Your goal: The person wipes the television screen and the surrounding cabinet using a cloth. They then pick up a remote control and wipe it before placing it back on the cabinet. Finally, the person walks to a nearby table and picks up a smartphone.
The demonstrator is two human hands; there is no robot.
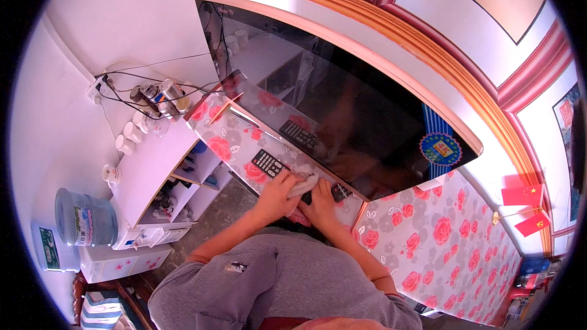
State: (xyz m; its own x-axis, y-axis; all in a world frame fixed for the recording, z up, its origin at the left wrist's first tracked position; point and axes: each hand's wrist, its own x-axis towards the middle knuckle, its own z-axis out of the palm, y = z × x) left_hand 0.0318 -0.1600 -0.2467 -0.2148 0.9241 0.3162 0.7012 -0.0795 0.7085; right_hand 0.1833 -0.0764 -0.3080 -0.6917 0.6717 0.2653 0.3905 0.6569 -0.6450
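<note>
In the head view, my left hand [277, 196] grips a crumpled whitish cloth [304, 186] above the flower-patterned tabletop. My right hand [318, 202] is close beside it, fingers bent down near the cloth's right end. A black remote control [341, 191] shows just right of my right hand. Something black also shows between the two hands; whether it belongs to the same remote is hidden. Another black remote control with pale buttons [269, 163] lies flat beyond my left hand. A large television [339, 96] stands right behind, its dark screen reflecting the table.
White cups [133, 132], metal cans [174, 94] and black cables stand left, by a white shelf unit [160, 160]. A blue water bottle [86, 217] sits farther left. Rose-patterned cloth [440, 247] covers the table at right. Two small red flags [523, 195] stand near the wall.
</note>
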